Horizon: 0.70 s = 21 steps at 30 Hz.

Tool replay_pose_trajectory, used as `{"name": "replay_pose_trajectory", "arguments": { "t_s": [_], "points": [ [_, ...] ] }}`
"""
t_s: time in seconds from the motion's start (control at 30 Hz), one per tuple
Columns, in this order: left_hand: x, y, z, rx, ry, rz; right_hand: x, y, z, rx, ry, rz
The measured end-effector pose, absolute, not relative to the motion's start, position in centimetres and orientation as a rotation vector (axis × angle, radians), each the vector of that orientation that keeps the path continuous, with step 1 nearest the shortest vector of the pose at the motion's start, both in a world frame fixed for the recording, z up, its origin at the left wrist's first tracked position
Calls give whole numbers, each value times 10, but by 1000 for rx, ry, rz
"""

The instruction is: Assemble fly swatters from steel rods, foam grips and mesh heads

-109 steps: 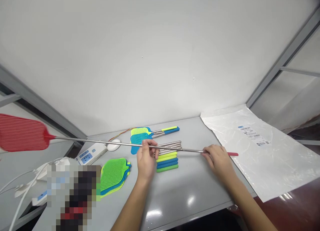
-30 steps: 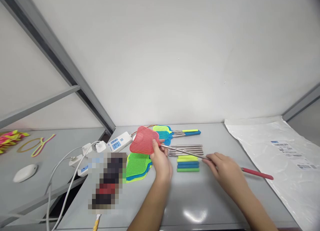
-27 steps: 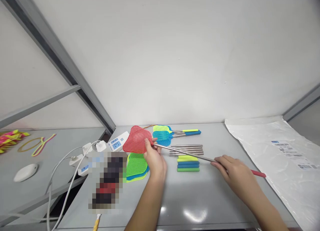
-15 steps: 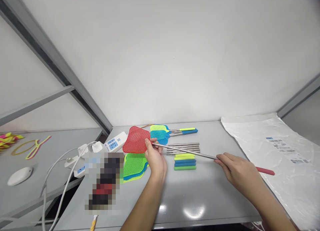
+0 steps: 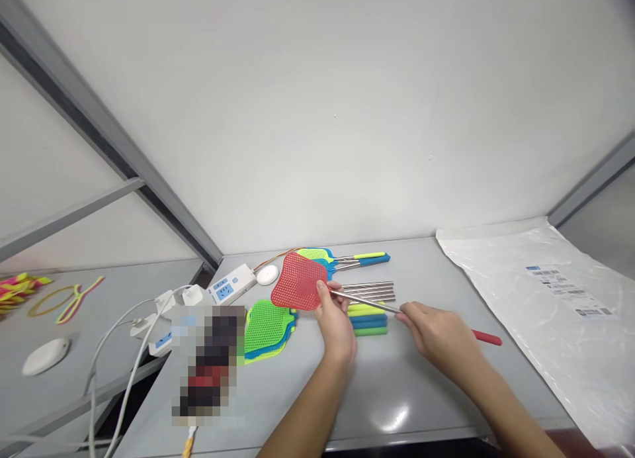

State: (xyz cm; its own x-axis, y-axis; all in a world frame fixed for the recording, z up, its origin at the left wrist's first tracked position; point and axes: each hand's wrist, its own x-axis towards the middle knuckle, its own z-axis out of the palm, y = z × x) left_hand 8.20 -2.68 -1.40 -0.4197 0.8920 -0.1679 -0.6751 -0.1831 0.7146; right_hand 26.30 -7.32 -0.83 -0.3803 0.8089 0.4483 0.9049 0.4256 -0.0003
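A red fly swatter (image 5: 299,282) with a thin metal rod and a red grip is held above the table. My left hand (image 5: 336,322) pinches its neck, just where the mesh head meets the rod. My right hand (image 5: 439,332) is closed around the handle end, and the red grip sticks out behind it. Beneath the rod lie several bare metal rods (image 5: 370,290) in a row, with yellow, blue and green grips (image 5: 368,321) in front, partly hidden by my left hand. Green, blue and yellow swatter heads (image 5: 268,325) are stacked to the left.
Yellow and blue fly swatters (image 5: 364,260) lie at the back. A power strip (image 5: 232,282), a white round device (image 5: 268,274) and a pixelated object (image 5: 211,359) are on the left. White cables (image 5: 129,372) cross the gap between tables. A white plastic package (image 5: 526,339) covers the right side.
My hands have come closer together, the left moving right and the right moving left. The stretch of rod between them is shorter. The swatter head has shifted right, uncovering the white round device.
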Motion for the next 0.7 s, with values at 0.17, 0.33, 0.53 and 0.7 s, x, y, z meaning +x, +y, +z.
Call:
{"name": "replay_pose_trajectory", "arguments": {
  "t_s": [0.17,0.33,0.53,0.7],
  "points": [
    [86,-31,-12,401,908,1787,244,-69,-17,-1480,-2257,-266],
    [72,-26,-8,434,887,1784,236,-64,-6,-1531,-2278,-85],
    [48,-14,-2,404,1007,1944,259,-62,3,-1566,-2278,186],
    [43,-9,-4,378,986,1948,266,-75,-11,-1578,-2290,73]
  ]
}}
